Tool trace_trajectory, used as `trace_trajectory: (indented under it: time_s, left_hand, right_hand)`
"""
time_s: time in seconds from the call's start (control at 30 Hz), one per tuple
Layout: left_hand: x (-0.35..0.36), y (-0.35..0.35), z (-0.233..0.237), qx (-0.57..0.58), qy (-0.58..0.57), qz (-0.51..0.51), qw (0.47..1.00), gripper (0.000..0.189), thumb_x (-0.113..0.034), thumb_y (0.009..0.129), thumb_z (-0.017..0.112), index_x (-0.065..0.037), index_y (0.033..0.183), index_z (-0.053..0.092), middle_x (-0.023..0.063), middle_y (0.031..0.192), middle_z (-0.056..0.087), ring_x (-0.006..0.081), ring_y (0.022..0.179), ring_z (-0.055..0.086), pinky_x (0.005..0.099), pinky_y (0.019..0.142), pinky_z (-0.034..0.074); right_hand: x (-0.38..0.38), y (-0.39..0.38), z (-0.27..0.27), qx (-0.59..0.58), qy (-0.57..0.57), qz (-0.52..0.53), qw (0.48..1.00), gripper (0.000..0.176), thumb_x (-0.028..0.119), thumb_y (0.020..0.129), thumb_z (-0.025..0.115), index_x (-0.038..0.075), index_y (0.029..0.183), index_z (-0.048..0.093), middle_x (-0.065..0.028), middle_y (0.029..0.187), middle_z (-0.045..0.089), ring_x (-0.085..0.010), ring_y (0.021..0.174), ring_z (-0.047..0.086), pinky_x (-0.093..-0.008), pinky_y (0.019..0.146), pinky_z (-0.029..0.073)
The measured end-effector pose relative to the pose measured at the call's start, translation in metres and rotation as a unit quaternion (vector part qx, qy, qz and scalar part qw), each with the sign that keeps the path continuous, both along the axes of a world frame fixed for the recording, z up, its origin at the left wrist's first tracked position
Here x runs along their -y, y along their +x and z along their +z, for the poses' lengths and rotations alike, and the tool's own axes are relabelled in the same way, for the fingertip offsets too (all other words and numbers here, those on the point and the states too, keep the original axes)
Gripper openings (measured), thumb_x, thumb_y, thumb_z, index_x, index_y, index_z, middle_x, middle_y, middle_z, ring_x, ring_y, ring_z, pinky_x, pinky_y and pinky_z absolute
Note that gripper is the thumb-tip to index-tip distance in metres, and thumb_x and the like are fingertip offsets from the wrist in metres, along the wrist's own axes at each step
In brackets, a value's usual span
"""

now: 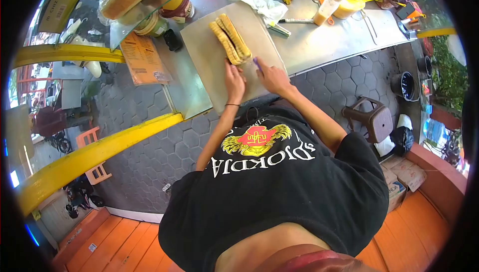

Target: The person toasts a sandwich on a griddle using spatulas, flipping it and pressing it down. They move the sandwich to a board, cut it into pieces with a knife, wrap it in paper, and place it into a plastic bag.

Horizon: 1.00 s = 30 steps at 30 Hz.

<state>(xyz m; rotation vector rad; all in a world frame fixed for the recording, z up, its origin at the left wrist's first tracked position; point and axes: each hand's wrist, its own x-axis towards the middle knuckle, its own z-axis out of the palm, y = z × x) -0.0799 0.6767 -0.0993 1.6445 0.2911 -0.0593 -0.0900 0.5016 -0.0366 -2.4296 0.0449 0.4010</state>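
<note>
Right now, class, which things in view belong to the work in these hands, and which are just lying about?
Likely part of the job:
bread, at the left hand
board, under the bread
purple-handled tool, in the right hand

Apparently just lying about:
orange printed sheet
brown stool
cardboard boxes

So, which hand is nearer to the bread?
Left. The left hand is at the near end of the bread; the right hand is apart, just to the right, holding a purple thing.

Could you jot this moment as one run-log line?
bread: on board | left hand: at bread's near end | right hand: holding purple item, mostly hidden
</note>
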Motion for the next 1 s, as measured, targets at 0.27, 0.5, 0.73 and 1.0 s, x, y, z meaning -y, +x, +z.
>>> trace_trajectory:
  time_s: [0.27,0.5,0.73,1.0]
  left_hand:
    - [0.003,0.044,0.080,0.085,0.419,-0.130,0.895,0.047,-0.018,0.102,0.042,-0.001,0.146,0.041,0.0272,0.108,0.066,0.0427,0.093,0.065,0.0512,0.077,0.052]
    - [0.018,0.047,0.063,0.169,0.446,-0.135,0.868,0.044,-0.024,0.104,0.043,-0.008,0.145,0.046,0.0200,0.086,0.065,0.0359,0.076,0.067,0.0480,0.070,0.053]
    - [-0.016,0.007,0.028,-0.015,0.001,0.049,0.999,0.046,-0.032,0.108,0.037,-0.012,0.149,0.036,0.0086,0.073,0.055,0.0153,0.041,0.049,0.0298,0.035,0.041]
    - [-0.028,-0.011,0.039,-0.036,-0.042,0.100,0.993,0.047,-0.036,0.108,0.038,-0.015,0.149,0.032,0.0090,0.074,0.058,0.0144,0.039,0.050,0.0283,0.034,0.041]
  right_hand:
    - [0.001,0.022,0.005,-0.161,0.398,-0.025,0.903,0.038,0.025,0.102,0.048,0.008,0.135,0.051,-0.0105,0.058,0.058,-0.0238,0.043,0.056,-0.0361,0.041,0.045]
    - [0.147,-0.031,0.055,-0.258,0.369,-0.017,0.893,0.035,0.025,0.099,0.055,0.008,0.129,0.061,-0.0011,0.055,0.054,-0.0081,0.039,0.049,-0.0278,0.035,0.038]
    - [0.117,-0.022,0.083,-0.106,0.096,0.179,0.973,0.038,0.024,0.091,0.060,0.005,0.124,0.063,-0.0213,0.089,0.070,-0.0428,0.085,0.065,-0.0467,0.082,0.051]
    - [0.128,0.046,0.090,-0.142,0.226,0.098,0.959,0.040,0.024,0.097,0.061,0.008,0.133,0.060,-0.0013,0.055,0.055,-0.0066,0.045,0.051,-0.0268,0.043,0.039]
